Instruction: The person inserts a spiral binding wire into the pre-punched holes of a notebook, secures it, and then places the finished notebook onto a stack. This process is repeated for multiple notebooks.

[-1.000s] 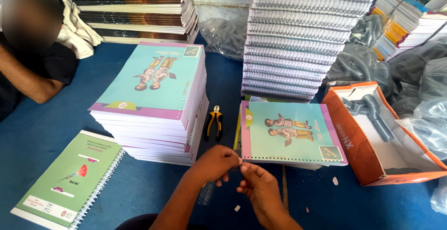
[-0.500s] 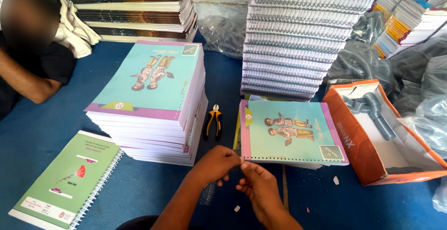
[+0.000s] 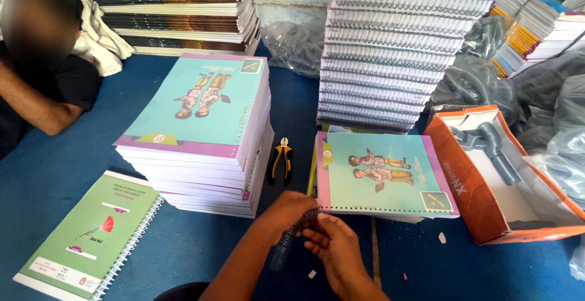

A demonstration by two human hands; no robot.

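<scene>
Both hands meet on a dark spiral binding coil [image 3: 291, 235]: the left hand [image 3: 286, 212] pinches its upper end, the right hand [image 3: 332, 249] closes fingers just below, at the punched lower-left corner of the teal-covered book [image 3: 381, 176]. Threading seems underway; turning the coil through further holes would call for steady alignment. Beyond the grip lie yellow-handled pliers [image 3: 281, 159], left a tall unbound stack [image 3: 201, 133], right an orange box [image 3: 487, 185].
</scene>
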